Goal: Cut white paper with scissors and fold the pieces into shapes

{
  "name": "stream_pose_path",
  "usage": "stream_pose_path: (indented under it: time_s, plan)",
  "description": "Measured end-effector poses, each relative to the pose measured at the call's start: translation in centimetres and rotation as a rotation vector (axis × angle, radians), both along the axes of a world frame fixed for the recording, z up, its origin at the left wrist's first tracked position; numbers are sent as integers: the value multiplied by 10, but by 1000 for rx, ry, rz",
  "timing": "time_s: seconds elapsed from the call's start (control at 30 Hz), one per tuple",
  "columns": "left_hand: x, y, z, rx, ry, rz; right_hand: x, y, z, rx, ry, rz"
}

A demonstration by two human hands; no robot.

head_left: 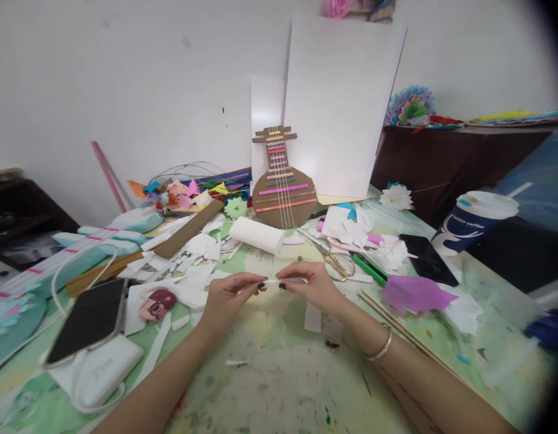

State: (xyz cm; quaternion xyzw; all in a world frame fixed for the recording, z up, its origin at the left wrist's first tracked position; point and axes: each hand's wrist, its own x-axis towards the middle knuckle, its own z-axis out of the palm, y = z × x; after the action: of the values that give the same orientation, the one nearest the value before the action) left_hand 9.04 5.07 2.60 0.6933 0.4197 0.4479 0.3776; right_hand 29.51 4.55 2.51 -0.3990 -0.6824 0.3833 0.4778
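My left hand [236, 293] and my right hand [311, 283] meet over the middle of the table, thumbs and fingers pinched. Between them they hold a thin white paper strip [272, 283], level and short, one end in each hand; it may be rolled. Below my right hand a translucent pale strip [312, 317] lies on or hangs just above the table. A roll of white paper [257, 235] rests just beyond my hands. Gold-handled scissors [339, 265] lie beyond my right hand.
A cardboard lute model [285, 196] leans against white boards [342, 108]. At left lie a phone [88, 319] and a white power bank [98, 367]; at right, a green-handled cutter [369, 269], purple paper [417, 293], a black phone [428, 259], wooden sticks [405, 331] and a cup [475, 220].
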Motion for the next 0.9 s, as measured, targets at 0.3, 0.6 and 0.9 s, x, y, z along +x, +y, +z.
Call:
stream_pose_path:
  time_s: [0.3, 0.6, 0.9]
  plan:
    - [-1, 7, -7, 80, 83, -10, -2, 0, -4, -6, -54, -14]
    - [1, 15, -21, 56, 300, 11, -3, 11, -25, 153, -432, -51]
    - [1, 17, -20, -52, 369, 23, -10, 8, -29, 217, -538, 39]
